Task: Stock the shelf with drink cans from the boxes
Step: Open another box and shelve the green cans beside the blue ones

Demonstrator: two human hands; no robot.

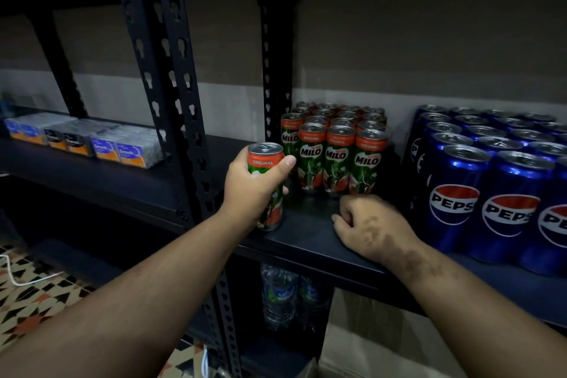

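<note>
Left hand [252, 190] holds one Milo can [266, 184] tight.
Right hand [372, 228] rests curled on the shelf [306, 239], holding nothing; Milo group [337, 147] at twelve o'clock.

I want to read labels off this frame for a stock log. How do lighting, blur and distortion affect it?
Head view: dim overall, upper shelving nearly black; Milo cans and Pepsi cans lit well enough to read; wide-angle bending tilts the shelf upright; the small packs at far left are soft; the right hand looks slightly smeared; the can in the left hand reads "Original".
</note>
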